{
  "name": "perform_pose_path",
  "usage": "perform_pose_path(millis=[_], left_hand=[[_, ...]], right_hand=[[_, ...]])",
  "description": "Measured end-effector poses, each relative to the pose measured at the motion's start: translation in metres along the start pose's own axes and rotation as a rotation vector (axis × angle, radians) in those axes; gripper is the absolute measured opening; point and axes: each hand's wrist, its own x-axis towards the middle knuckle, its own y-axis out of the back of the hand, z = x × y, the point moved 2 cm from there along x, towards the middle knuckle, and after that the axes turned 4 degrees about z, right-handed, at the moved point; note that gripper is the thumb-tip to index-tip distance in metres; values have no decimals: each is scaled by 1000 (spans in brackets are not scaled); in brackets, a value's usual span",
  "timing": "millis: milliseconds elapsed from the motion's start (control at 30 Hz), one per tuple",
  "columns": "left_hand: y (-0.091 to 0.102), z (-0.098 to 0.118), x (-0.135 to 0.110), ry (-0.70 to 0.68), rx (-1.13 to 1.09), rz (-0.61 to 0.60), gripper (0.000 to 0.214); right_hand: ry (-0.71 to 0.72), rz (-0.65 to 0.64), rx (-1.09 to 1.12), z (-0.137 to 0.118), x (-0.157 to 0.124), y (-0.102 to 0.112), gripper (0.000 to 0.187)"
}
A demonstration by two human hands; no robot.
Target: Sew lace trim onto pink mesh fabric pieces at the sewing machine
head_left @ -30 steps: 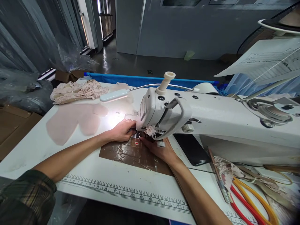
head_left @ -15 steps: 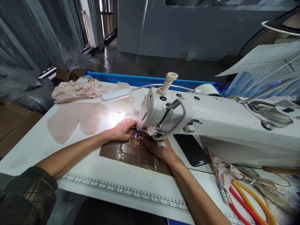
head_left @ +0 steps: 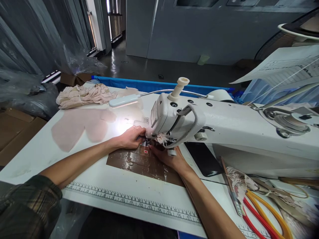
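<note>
A white sewing machine (head_left: 179, 116) reaches over the bench from the right, its presser foot (head_left: 147, 142) down between my hands. My left hand (head_left: 132, 137) lies just left of the foot, fingers closed and bent together at a small dark piece that is mostly hidden. Partly behind the machine head, my right hand (head_left: 170, 156) has its fingertips close to the foot's right side. Its fingers look closed, but what they pinch is hidden. Below both hands lies a shiny brown sheet (head_left: 139, 164) with a small red-and-white mark.
Pale pink mesh pieces (head_left: 72, 127) and a tied lace bundle (head_left: 84, 95) lie at left. A lit lamp (head_left: 124, 100) shines near the needle. At right are a black phone (head_left: 203, 159), orange-and-red-handled scissors (head_left: 267, 212) and lace scraps. A printed ruler (head_left: 134, 202) follows the front edge.
</note>
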Motion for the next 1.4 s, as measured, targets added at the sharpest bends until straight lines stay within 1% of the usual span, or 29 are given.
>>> perform_pose_path(millis=[167,300,467,633,767,967,1033,1100,1133,1200,1233,1267,1300,1333,1400], left_hand=[[-1,-1,-1,-14,-1,14,13],[-1,-2,-1,-30,-8,16,14],[-1,-3,-1,-25,-4,18,14],[-1,-3,-2,-11,-4,13,12],[0,-3,-2,-12,1,16,11],[1,0,-3,-14,10,35,10],[1,2,-5,-29,-3,66,11],[2,2,-8,-46,-68,148,16],[2,2,-10,-49,-106,215,21],[5,1,-14,-23,-127,412,31],[7,-1,-15,11,-87,516,34],[8,-2,-17,56,-15,592,36],[8,-3,-18,104,77,612,36],[8,-5,-17,144,171,577,35],[4,-7,-15,188,300,415,31]], right_hand=[[34,-7,5,0,1,0,33],[29,-23,11,1,2,1,31],[37,-13,8,1,3,1,31],[16,10,12,1,1,-1,33],[21,-8,16,1,1,-1,36],[-6,-18,43,-9,1,4,25],[-6,-35,91,-15,2,9,24],[14,-54,158,-19,4,16,24],[22,-55,183,-21,5,20,24],[15,-41,172,-19,7,28,22],[-1,-25,134,-18,9,31,20],[-21,-9,87,-15,10,34,18],[-37,4,40,-13,10,35,18],[-47,14,2,-11,11,36,19],[-43,20,-36,-9,11,36,19]])
